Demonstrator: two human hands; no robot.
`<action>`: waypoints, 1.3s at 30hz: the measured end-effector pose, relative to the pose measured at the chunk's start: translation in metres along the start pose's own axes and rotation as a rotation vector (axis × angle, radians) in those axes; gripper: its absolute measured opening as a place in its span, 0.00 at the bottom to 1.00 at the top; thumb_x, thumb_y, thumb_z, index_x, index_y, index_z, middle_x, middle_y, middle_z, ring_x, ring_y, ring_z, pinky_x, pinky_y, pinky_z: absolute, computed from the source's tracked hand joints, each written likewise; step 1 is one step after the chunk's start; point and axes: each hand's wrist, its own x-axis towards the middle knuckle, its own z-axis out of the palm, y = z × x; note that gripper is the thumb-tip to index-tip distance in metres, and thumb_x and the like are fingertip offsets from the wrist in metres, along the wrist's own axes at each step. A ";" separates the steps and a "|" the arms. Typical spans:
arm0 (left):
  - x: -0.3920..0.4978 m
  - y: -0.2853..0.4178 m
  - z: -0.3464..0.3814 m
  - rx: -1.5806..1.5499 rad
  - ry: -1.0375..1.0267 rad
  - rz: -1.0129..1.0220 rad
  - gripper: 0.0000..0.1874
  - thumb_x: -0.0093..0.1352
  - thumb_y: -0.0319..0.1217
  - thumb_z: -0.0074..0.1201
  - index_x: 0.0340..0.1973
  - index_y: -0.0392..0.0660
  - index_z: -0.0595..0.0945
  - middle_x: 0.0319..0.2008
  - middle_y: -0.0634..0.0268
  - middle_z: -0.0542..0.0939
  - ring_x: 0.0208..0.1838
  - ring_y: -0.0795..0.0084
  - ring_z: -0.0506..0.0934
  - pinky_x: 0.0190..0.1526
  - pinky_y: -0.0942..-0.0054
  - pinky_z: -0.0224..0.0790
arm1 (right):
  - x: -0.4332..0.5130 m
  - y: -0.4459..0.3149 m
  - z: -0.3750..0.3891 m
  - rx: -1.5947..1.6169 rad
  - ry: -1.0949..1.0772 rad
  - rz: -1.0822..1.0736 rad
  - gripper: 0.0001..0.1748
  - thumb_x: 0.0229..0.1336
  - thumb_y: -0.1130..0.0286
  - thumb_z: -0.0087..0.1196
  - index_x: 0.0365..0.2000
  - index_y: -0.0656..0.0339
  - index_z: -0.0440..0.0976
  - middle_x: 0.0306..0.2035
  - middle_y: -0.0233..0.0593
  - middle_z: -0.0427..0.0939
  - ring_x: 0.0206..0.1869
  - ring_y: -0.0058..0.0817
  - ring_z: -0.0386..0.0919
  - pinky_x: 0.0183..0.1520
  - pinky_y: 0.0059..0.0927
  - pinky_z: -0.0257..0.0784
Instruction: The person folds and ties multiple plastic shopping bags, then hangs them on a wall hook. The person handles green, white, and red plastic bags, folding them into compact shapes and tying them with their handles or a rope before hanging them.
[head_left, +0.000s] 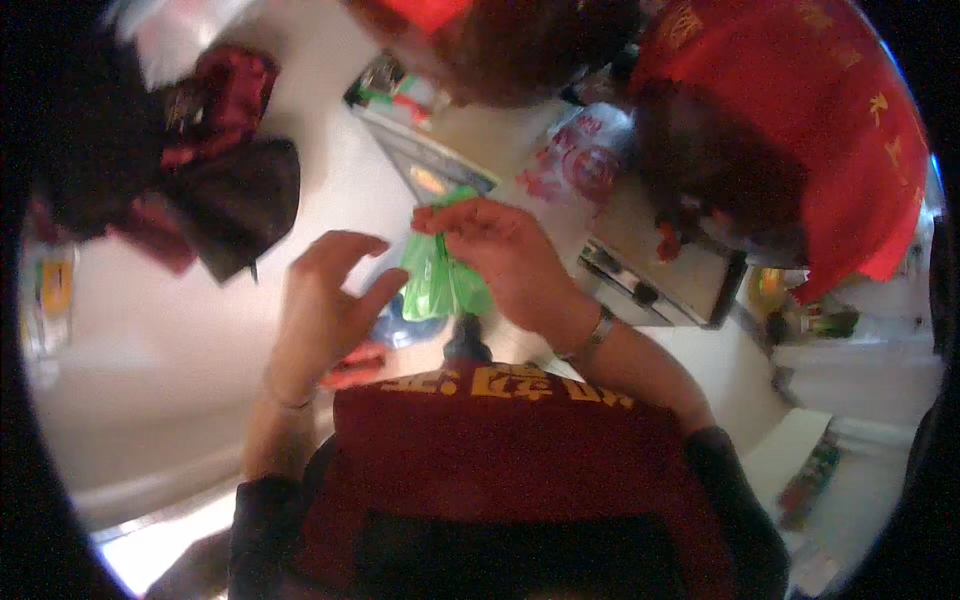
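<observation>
A light green plastic bag hangs from my right hand, its top pinched between thumb and fingers. To the left, my left hand is apart from the bag, thumb and fingers curved with a gap between them and nothing held. Below the bag, a dark rounded thing shows in front of my dark red apron, which bears yellow writing. Something blue, blurred and partly covered by the bag, lies behind it. A red thing sits beyond my left wrist.
Past the bag stands a flat-topped case or box with a grey edge. A clear plastic bag with red print lies to its right. Another person in red leans in at the upper right. Dark and maroon bags or clothing are at the left.
</observation>
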 end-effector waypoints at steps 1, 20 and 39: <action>-0.015 0.005 0.017 -0.140 -0.020 -0.149 0.15 0.57 0.30 0.69 0.37 0.37 0.82 0.37 0.52 0.82 0.40 0.52 0.81 0.44 0.63 0.74 | -0.006 -0.003 0.001 -0.010 -0.069 -0.023 0.12 0.64 0.81 0.46 0.47 0.69 0.74 0.55 0.45 0.76 0.58 0.30 0.74 0.61 0.31 0.68; -0.117 0.025 0.025 -1.086 0.190 -0.700 0.11 0.71 0.32 0.53 0.30 0.37 0.79 0.19 0.69 0.72 0.23 0.80 0.66 0.27 0.78 0.57 | -0.064 -0.022 0.021 -0.412 0.076 0.069 0.15 0.65 0.74 0.47 0.50 0.62 0.74 0.45 0.42 0.81 0.34 0.19 0.72 0.40 0.22 0.70; -0.114 0.002 0.043 -0.612 -0.207 -0.467 0.12 0.70 0.29 0.47 0.36 0.36 0.84 0.35 0.59 0.79 0.41 0.68 0.77 0.46 0.73 0.67 | -0.075 0.037 -0.065 -0.463 0.768 0.054 0.14 0.65 0.61 0.52 0.40 0.61 0.77 0.32 0.32 0.78 0.34 0.22 0.74 0.40 0.27 0.70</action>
